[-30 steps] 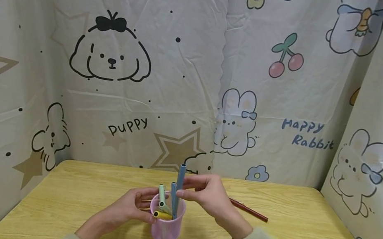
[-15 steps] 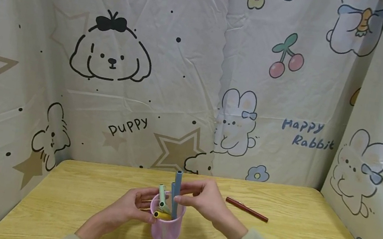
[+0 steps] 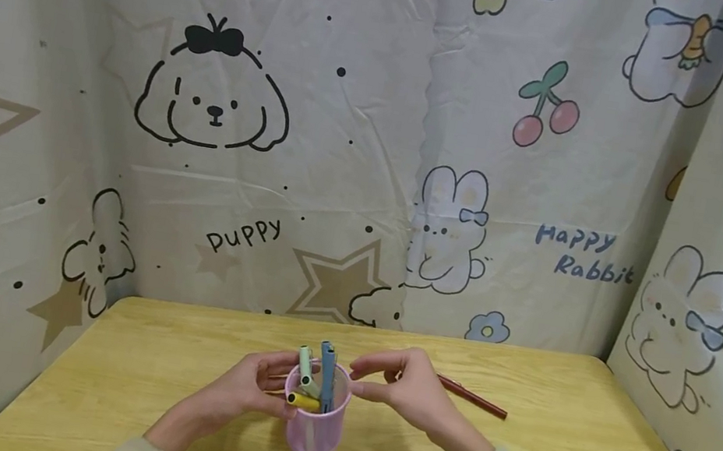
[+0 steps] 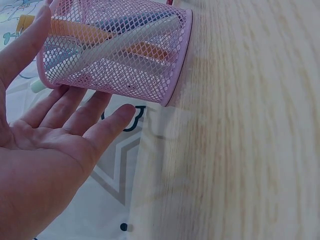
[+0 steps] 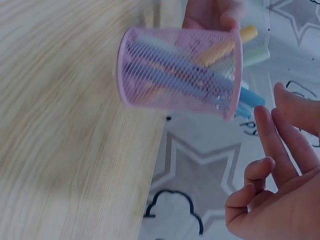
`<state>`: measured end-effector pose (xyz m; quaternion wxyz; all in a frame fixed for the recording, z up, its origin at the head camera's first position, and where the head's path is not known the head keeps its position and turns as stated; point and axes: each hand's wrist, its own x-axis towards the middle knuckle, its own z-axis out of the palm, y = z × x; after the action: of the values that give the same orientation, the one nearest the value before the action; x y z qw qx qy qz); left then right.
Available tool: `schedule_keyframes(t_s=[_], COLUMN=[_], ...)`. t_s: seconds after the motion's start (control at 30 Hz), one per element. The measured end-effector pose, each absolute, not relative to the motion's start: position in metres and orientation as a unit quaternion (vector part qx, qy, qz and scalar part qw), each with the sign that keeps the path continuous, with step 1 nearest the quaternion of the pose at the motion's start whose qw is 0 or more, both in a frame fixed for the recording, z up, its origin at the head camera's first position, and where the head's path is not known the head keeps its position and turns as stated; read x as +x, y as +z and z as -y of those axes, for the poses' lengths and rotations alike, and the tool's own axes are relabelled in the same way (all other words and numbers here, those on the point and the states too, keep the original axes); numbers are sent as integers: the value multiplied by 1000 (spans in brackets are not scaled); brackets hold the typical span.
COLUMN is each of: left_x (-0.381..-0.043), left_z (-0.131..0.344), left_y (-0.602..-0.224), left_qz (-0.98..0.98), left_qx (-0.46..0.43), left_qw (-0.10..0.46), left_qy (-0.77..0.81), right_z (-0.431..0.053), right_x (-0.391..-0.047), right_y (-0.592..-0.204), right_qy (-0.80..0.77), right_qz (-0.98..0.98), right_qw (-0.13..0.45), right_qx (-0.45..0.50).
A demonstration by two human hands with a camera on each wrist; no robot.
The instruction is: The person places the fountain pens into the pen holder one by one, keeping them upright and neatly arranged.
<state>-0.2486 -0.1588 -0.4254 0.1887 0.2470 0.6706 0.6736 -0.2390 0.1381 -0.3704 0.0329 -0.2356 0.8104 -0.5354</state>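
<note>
A pink mesh pen holder [image 3: 314, 437] stands upright on the table. My left hand [image 3: 239, 389] holds it at the left near the rim, thumb on one side and fingers on the other. Inside lean two blue marker pens [image 3: 327, 379], light green markers [image 3: 306, 363] and a yellow marker [image 3: 303, 402]; through the mesh in the left wrist view the yellow one looks orange. Just right of the rim is my right hand [image 3: 413, 393], thumb and index finger apart with nothing between them. In the right wrist view its fingertips [image 5: 261, 111] are close to the blue pens' ends.
A dark red pen [image 3: 476, 399] lies on the wooden table [image 3: 187, 340] behind the right hand, partly hidden by it. Cloth curtains [image 3: 347, 136] with cartoon prints stand along the back and both sides.
The blue marker pen that my right hand held has gone down into the pen holder. The right hand has let go of it and moved a little right. The left hand keeps its hold.
</note>
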Motion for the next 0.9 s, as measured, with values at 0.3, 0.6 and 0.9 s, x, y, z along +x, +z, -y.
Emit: schedule_keyframes(t_s=[0.3,0.6,0.9], left_x=[-247,-245,-248], left_z=[160,160,159], left_y=[-425,-424,-424], left_qz=[-664,-664,-670], left_qx=[247,241,240], left_qw=[192,193,191], left_qy=[679,681,676], right_z=[-181,-222,-258], right_x=[-247,-251,-259], right_y=[-382,-403,-421], right_qy=[-470,-406,-352], right_qz=[-858,-895,-922], right_qw=[-8,-30,-51], right_qx=[-206,-183,-153])
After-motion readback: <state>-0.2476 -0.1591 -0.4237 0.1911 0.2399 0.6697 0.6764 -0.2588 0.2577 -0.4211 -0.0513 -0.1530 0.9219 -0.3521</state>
